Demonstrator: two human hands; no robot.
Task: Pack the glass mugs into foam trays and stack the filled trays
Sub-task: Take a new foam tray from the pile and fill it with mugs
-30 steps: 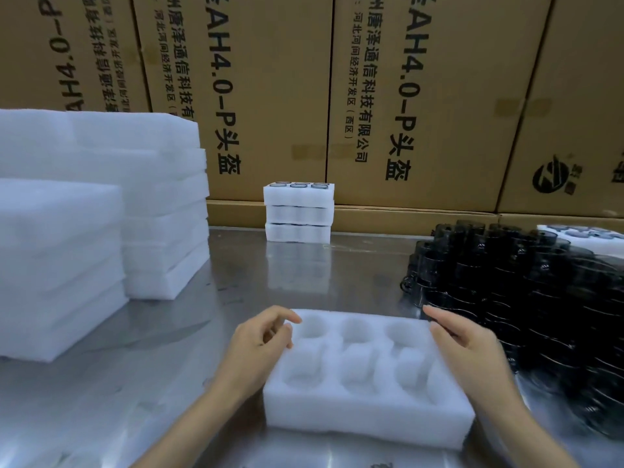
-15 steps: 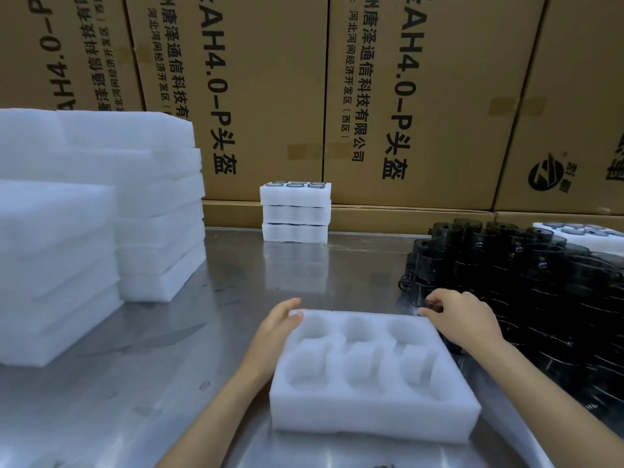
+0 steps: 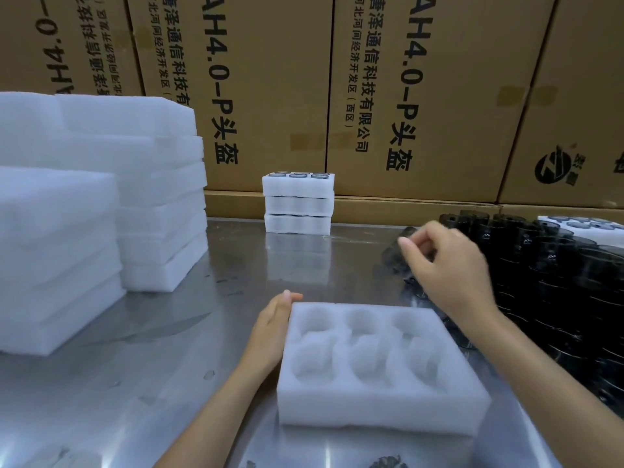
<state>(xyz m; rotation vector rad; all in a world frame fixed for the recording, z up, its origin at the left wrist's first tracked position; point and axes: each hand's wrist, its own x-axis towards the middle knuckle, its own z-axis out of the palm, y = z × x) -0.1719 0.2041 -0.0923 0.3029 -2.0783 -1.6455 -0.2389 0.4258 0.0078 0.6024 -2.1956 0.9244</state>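
Evidently a dark glass mug (image 3: 403, 255), hard, smooth and breakable, is pinched in the curled fingers of the right hand (image 3: 449, 265) above the mug pile (image 3: 557, 282) and is best gripped around its body, while the light, soft foam tray (image 3: 374, 369) is steadied by the flat left hand (image 3: 270, 332).

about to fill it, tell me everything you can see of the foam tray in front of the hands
The foam tray is a thick white block of soft-looking foam with six rounded pockets in two rows of three, all unfilled. It lies flat on the steel table, nearest the camera. The left hand rests against its left side; the right hand is clear of it, at the dark mugs.
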